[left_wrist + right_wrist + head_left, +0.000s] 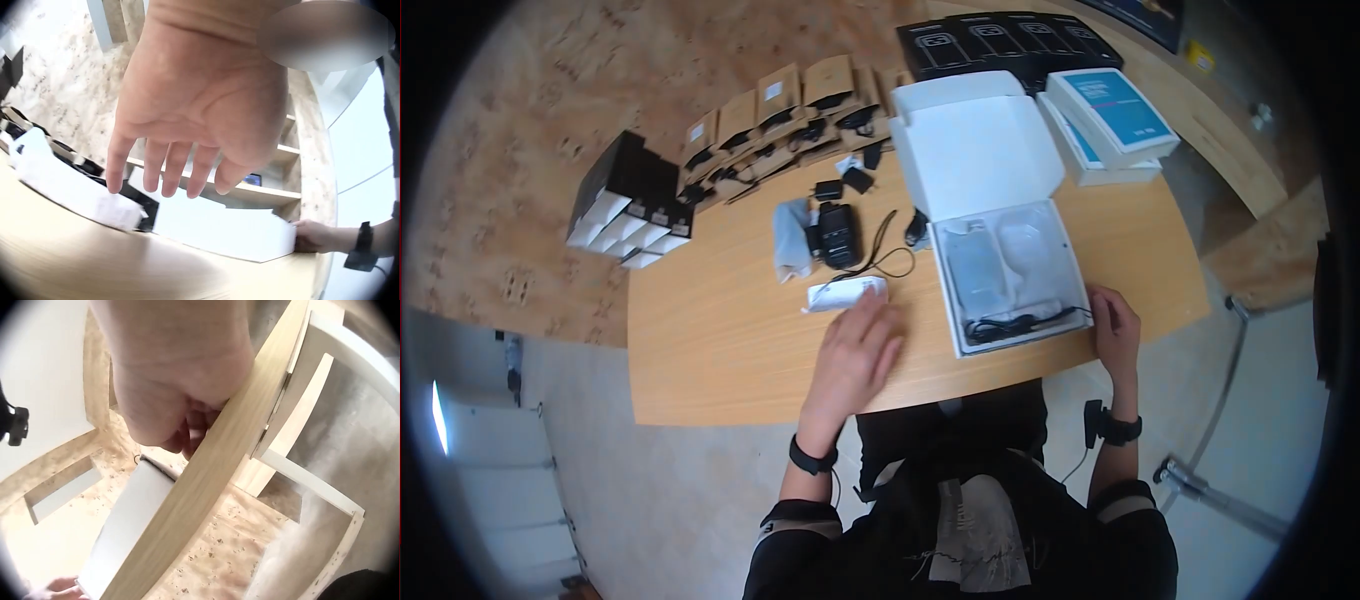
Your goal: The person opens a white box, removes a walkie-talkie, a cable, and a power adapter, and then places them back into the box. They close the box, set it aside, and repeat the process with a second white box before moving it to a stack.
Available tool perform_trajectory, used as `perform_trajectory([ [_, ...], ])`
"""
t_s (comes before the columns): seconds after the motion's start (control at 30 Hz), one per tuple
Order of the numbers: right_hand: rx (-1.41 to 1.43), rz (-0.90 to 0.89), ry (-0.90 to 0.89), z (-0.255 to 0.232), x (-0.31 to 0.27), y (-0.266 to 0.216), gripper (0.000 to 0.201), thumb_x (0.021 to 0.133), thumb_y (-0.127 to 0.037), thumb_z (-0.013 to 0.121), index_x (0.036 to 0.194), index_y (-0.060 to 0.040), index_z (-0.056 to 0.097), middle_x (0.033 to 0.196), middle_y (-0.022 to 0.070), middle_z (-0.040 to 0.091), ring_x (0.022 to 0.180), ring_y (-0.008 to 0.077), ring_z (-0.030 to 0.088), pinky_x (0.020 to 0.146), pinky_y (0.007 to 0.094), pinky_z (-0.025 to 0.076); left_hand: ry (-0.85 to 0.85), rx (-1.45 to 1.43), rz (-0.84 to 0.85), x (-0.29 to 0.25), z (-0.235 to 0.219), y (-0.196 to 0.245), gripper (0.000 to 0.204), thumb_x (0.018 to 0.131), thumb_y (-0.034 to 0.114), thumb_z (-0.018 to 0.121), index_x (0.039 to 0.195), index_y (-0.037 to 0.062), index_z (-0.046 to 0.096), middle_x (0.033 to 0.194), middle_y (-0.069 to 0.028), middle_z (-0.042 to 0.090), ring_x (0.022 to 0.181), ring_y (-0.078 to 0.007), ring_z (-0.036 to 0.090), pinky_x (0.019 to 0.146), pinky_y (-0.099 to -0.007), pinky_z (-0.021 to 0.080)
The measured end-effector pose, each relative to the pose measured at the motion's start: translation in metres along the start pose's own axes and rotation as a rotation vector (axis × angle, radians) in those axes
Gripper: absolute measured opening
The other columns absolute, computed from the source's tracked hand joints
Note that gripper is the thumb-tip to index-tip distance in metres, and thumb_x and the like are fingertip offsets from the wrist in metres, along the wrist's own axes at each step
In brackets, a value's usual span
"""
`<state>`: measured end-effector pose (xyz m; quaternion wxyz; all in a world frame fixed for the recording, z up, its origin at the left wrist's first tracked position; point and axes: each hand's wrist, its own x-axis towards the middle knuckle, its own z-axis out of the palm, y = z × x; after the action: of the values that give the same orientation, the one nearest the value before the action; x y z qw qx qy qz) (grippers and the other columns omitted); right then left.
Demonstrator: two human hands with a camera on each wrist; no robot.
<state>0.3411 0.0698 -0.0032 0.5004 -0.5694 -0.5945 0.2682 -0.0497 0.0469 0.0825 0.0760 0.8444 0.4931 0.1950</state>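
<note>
My left hand (855, 355) reaches over the table with its fingers extended, fingertips right at a small white packet (830, 296). In the left wrist view its palm faces the camera and the fingers hold nothing. Behind the packet lie a black handheld radio (838, 238), a black strap (890, 262) and a plastic-wrapped item (791, 240). My right hand (1116, 330) rests on the table beside the right wall of an open white box (1080, 250), fingers loosely curled. Inside that box are a clear wrapped piece (975, 270) and a bundled black cable (1005, 326).
Small black adapters (858, 180) lie behind the radio. Brown cardboard boxes (780, 92) line the back edge, with black boxes (625, 200) at left. Blue-and-white boxes (1112, 112) and a row of black boxes (1000, 45) stand behind the open lid (985, 150).
</note>
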Motion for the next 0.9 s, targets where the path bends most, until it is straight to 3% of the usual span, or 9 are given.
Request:
perform_trajectory([
  [0.13, -0.061, -0.03, -0.006, 0.005, 0.003, -0.002, 0.016, 0.103, -0.007, 0.058, 0.111, 0.0017, 0.069, 0.092, 0.0068, 0.071, 0.08, 0.009, 0.061, 0.072, 0.0237, 0.049, 0.062, 0.101, -0.192, -0.017, -0.009, -0.043, 0.038, 0.097, 0.02, 0.064, 0.132, 0.005, 0.06, 0.146, -0.0183, 0.054, 0.139, -0.0365, 0.048, 0.11, -0.0488, 0.042],
  [0.2, -0.059, 0.008, 0.008, 0.005, 0.002, 0.001, 0.015, 0.102, -0.007, 0.059, 0.11, 0.0012, 0.069, 0.091, 0.0066, 0.07, 0.079, 0.0085, 0.06, 0.07, 0.0237, 0.049, -0.227, 0.156, -0.238, -0.023, -0.011, -0.055, 0.04, 0.097, 0.023, 0.063, 0.134, 0.0066, 0.06, 0.146, -0.0177, 0.054, 0.14, -0.0349, 0.048, 0.11, -0.0476, 0.042],
  [0.23, -0.065, -0.001, 0.006, 0.005, 0.003, 0.002, 0.015, 0.102, -0.007, 0.059, 0.11, 0.0012, 0.069, 0.091, 0.0066, 0.07, 0.079, 0.0085, 0.06, 0.07, 0.0237, 0.049, -0.166, 0.219, -0.138, -0.026, -0.009, -0.059, 0.037, 0.098, 0.024, 0.062, 0.13, 0.0067, 0.062, 0.139, -0.0166, 0.06, 0.133, -0.0329, 0.055, 0.104, -0.0463, 0.047],
  [0.33, -0.098, 0.004, 0.015, 0.005, 0.001, 0.004, 0.015, 0.102, -0.006, 0.059, 0.11, 0.0013, 0.069, 0.091, 0.0066, 0.07, 0.079, 0.0086, 0.061, 0.07, 0.0237, 0.049, -0.213, 0.144, -0.184, -0.001, -0.036, -0.051, 0.034, 0.096, 0.021, 0.063, 0.127, 0.0069, 0.064, 0.13, -0.0151, 0.065, 0.117, -0.0336, 0.064, 0.096, -0.047, 0.051],
  [0.37, -0.11, -0.004, 0.022, 0.005, 0.002, 0.005, 0.015, 0.102, -0.007, 0.059, 0.11, 0.0012, 0.069, 0.091, 0.0065, 0.07, 0.08, 0.0084, 0.061, 0.071, 0.0236, 0.049, -0.104, 0.166, -0.11, 0.005, -0.038, -0.055, 0.031, 0.096, 0.02, 0.063, 0.124, 0.0067, 0.065, 0.124, -0.0139, 0.068, 0.105, -0.0333, 0.067, 0.091, -0.0474, 0.052],
  [0.6, -0.104, 0.008, 0.061, 0.011, 0.001, -0.006, 0.016, 0.102, -0.007, 0.058, 0.11, 0.0017, 0.07, 0.09, 0.0062, 0.07, 0.081, 0.0081, 0.062, 0.072, 0.0233, 0.05, -0.008, 0.308, -0.058, 0.048, -0.039, -0.13, 0.039, 0.094, 0.019, 0.064, 0.131, 0.0082, 0.062, 0.139, -0.0137, 0.06, 0.125, -0.0319, 0.059, 0.095, -0.0456, 0.052],
  [0.67, -0.115, 0.006, 0.064, 0.011, 0.0, -0.007, 0.017, 0.102, -0.008, 0.059, 0.11, 0.002, 0.07, 0.089, 0.006, 0.07, 0.08, 0.0081, 0.062, 0.071, 0.0233, 0.05, -0.128, 0.245, -0.104, 0.051, -0.028, -0.153, 0.048, 0.088, 0.018, 0.068, 0.134, 0.009, 0.06, 0.146, -0.0131, 0.054, 0.132, -0.0308, 0.054, 0.098, -0.046, 0.051],
  [0.77, -0.141, 0.012, 0.07, 0.013, 0.003, -0.009, 0.017, 0.102, -0.009, 0.059, 0.11, 0.0024, 0.07, 0.087, 0.0055, 0.07, 0.078, 0.008, 0.062, 0.07, 0.0233, 0.05, -0.282, 0.293, -0.201, 0.062, -0.044, -0.146, 0.056, 0.08, 0.018, 0.073, 0.134, 0.0101, 0.061, 0.145, -0.0133, 0.055, 0.13, -0.0317, 0.055, 0.097, -0.0467, 0.051],
  [0.9, -0.138, -0.034, 0.081, 0.014, 0.003, -0.001, 0.017, 0.101, -0.008, 0.06, 0.109, 0.002, 0.071, 0.085, 0.0057, 0.07, 0.075, 0.0081, 0.061, 0.068, 0.0233, 0.049, -0.185, 0.376, -0.095, 0.078, -0.036, -0.161, 0.058, 0.073, 0.018, 0.077, 0.129, 0.0125, 0.063, 0.132, -0.0122, 0.062, 0.123, -0.0323, 0.056, 0.095, -0.0454, 0.051],
])
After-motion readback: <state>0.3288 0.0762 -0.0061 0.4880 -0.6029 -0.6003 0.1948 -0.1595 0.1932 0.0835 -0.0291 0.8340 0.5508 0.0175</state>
